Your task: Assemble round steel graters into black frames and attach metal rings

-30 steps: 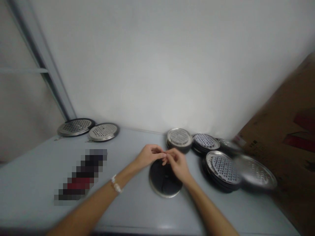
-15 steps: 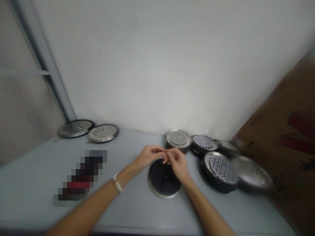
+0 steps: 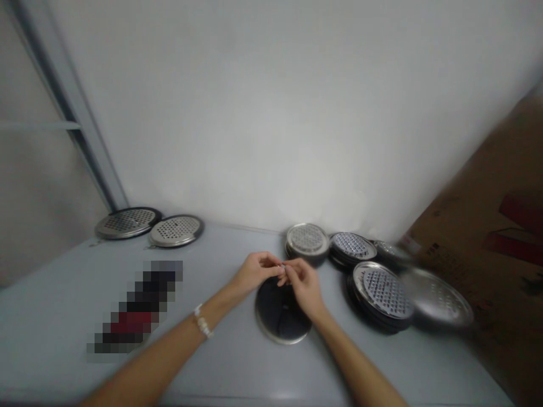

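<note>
The left hand (image 3: pixel 255 270) and right hand (image 3: pixel 305 284) touch, pinched together; I cannot tell whether they grip anything. Just beneath them, a black disc (image 3: pixel 283 316) lies on the table (image 3: pixel 233 362), partly hidden.

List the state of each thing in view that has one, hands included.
Left hand: fingertips meeting the other hand's; anything held is unclear.
Right hand: fingers bent; anything held is unclear.
Black disc: lying dark face up, partly hidden.
Two discs at left: perforated faces up.
Stacked discs at right: perforated faces up.
Cardboard box: open or shut, cannot tell.
</note>
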Available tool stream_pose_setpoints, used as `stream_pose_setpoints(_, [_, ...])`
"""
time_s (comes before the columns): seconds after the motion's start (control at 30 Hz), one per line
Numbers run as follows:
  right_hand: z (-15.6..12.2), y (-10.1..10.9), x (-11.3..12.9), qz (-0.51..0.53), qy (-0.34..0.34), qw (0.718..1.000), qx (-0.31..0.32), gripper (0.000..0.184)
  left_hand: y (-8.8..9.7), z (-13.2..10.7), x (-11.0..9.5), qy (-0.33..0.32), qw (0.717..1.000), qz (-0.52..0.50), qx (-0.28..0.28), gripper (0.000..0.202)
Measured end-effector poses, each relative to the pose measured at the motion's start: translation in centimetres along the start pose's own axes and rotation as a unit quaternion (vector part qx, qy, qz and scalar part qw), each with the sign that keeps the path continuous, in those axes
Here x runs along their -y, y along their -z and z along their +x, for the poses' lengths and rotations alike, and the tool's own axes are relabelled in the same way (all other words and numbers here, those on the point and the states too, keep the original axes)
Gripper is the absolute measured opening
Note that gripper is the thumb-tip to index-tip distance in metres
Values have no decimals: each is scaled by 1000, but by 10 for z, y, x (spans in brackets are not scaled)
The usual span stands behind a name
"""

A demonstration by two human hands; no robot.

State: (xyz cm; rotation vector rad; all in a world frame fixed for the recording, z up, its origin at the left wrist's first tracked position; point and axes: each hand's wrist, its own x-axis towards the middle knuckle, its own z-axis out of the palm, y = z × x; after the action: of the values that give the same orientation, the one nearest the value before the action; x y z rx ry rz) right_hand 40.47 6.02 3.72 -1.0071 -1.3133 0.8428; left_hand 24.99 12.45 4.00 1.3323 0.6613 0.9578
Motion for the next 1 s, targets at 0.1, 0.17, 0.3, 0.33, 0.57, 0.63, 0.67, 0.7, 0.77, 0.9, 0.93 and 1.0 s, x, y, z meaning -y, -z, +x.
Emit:
stream_pose_setpoints(0.1, [0, 0, 0, -3, 0, 1000, -9, 25, -2, -2, -2, 9, 1000, -5, 11, 33])
stream_pose_setpoints(0.17, [2, 3, 0, -2, 1, 1000, -16, 26, -4, -2, -4, 17, 999, -11, 29, 33])
stream_pose_setpoints(0.3, [6, 8, 1, 8, 3, 1000, -27, 27, -6, -2, -7, 19, 999, -21, 43, 39])
stream_pose_setpoints(0.33, [7, 9, 1, 10, 3, 1000, -29, 27, -5, -2, -6, 16, 999, -19, 39, 39])
stream_pose_setpoints(0.57, [5, 5, 0, 19, 6, 999, -33, 26, -3, 1, 5, -17, 1000, 2, -1, 35])
stream_pose_setpoints(0.63, [4, 4, 1, 20, 6, 999, -32, 26, -3, 2, 5, -21, 1000, 8, 4, 37])
stream_pose_setpoints(0.67, [4, 4, 1, 21, 7, 999, -30, 27, -3, 2, 4, -22, 1000, 11, 9, 39])
stream_pose_setpoints(0.7, [4, 4, 1, 21, 7, 999, -28, 27, -3, 2, 3, -22, 1000, 14, 13, 40])
stream_pose_setpoints(0.77, [4, 4, 2, 22, 6, 999, -23, 27, -3, 1, 2, -24, 999, 23, 16, 41])
stream_pose_setpoints(0.9, [3, 3, 1, 24, 4, 1000, -9, 27, -3, 1, 3, -36, 998, 56, -3, 37])
stream_pose_setpoints(0.93, [2, 2, 0, 24, 3, 1000, -4, 27, -3, 1, 3, -39, 997, 68, -6, 36])
stream_pose_setpoints(1.0, [2, 2, -1, 22, 1, 1000, 3, 26, -2, 1, 2, -48, 994, 98, -4, 35])
